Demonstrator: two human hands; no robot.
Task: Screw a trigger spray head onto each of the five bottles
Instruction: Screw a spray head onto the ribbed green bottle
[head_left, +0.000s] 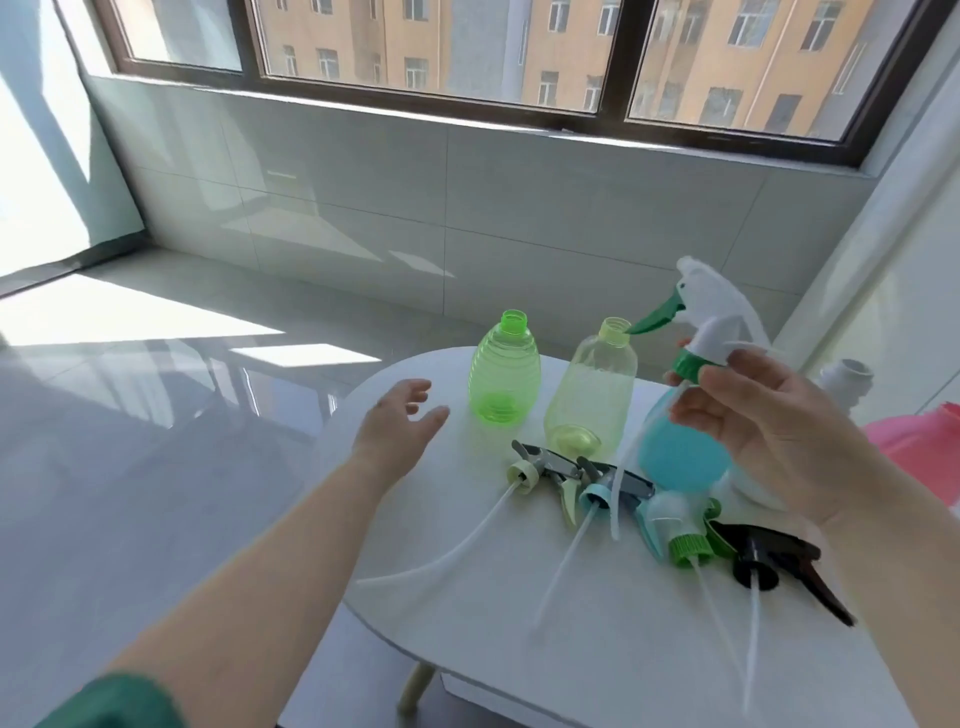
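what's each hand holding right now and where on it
The right hand holds the blue bottle by its neck and upper body, just under the green collar of its white spray head. The left hand is open and holds nothing.

The left bottle (504, 374) and second bottle (589, 395) stand side by side near the desk's (597, 649) far edge. Before them, four spray heads (685, 540) lie in a row, tubes toward the near edge. To the right, the right hand (769, 426) holds a third bottle (675, 447), head (711, 317) on top, above the desk. A fourth bottle (844, 379) and fifth bottle (919, 441) sit behind it at the right edge.
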